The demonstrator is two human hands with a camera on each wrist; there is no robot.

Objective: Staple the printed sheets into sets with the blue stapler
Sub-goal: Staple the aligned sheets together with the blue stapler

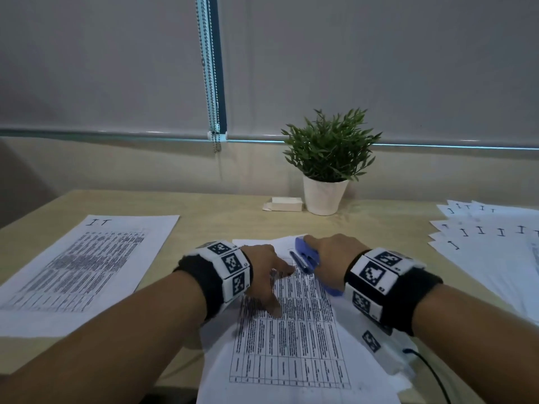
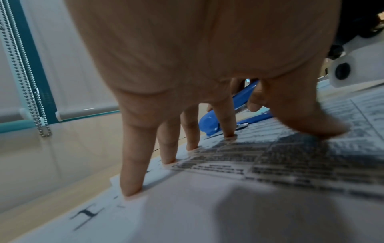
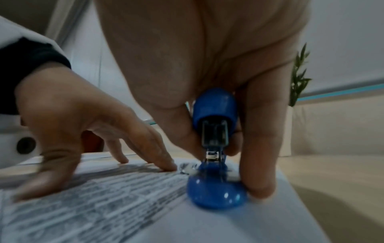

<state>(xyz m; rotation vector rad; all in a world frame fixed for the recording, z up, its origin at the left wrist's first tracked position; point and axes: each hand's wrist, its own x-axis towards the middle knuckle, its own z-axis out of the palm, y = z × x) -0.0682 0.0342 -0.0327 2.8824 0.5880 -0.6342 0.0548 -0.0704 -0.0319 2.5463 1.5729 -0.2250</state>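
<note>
A set of printed sheets [image 1: 291, 339] with a table of text lies in front of me at the table's near edge. My left hand [image 1: 264, 268] presses it down with spread, straight fingertips [image 2: 129, 189], thumb out to the side. My right hand [image 1: 329, 252] grips the blue stapler [image 1: 309, 258] from above, fingers and thumb on either side of its body [image 3: 215, 113]. The stapler's base [image 3: 216, 194] sits on the sheets' upper right corner, its top arm lifted off the base, beside my left hand [image 3: 83, 131].
One printed sheet [image 1: 78, 272] lies at the left. Fanned-out sheets marked with handwritten letters [image 1: 490, 237] cover the table's right side. A potted plant [image 1: 326, 170] and a small white box [image 1: 284, 204] stand at the back by the wall. A black cable [image 1: 431, 371] trails from my right wrist.
</note>
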